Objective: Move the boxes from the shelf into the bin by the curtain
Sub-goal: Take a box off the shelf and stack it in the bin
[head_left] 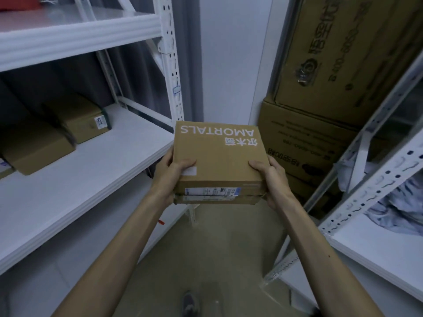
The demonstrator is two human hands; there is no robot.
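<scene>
On the shelf point(96, 170) to your left, two brown boxes point(57, 133) wait. Your left hand point(170, 173) and right hand point(270, 177) clamp opposite sides of the stacked boxes point(219, 156), level, centred between both hands. No bin shows; the curtain point(137, 72) hangs behind that shelf.

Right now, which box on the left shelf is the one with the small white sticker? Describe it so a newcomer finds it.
Start at the white metal shelf on the left, middle level. Three brown cardboard boxes sit toward its back; take the rightmost one, nearest the upright post. Only it shows a small white label with dark print on its end face.
</scene>
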